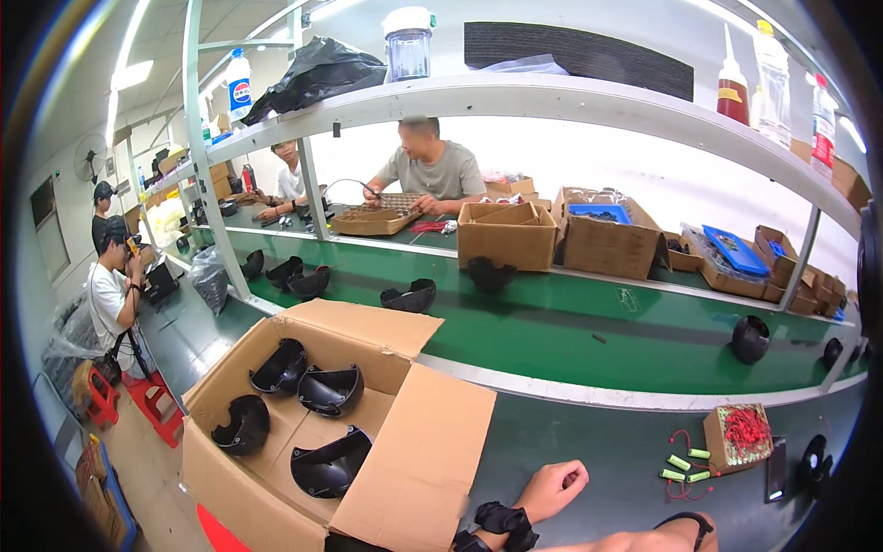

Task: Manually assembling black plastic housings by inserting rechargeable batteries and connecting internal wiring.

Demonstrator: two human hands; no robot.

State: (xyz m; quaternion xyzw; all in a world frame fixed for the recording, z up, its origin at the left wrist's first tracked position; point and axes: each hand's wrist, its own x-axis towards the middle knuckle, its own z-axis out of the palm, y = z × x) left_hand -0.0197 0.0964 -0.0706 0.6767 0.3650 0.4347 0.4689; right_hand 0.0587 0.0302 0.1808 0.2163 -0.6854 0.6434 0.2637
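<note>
My left hand (555,489) is loosely curled above the dark bench, with no object showing in its fingers. A black band (508,523) wraps its wrist. To its left stands an open cardboard box (451,442) with several black plastic half-round shells (331,391) inside. My right forearm (625,543) lies along the lower edge, with a dark band (704,529) at its right end. The right hand itself does not show. Right of my left hand lie green battery cells (679,463) with red leads, beside a small box of red-wired parts (739,437).
Beyond the bench runs a green conveyor belt (552,322) carrying black shells (409,295). A metal shelf (552,90) spans above it. A phone (776,469) lies at the right. Across the belt a person (432,170) handles a divided carton (372,221); cardboard boxes (506,244) stand alongside.
</note>
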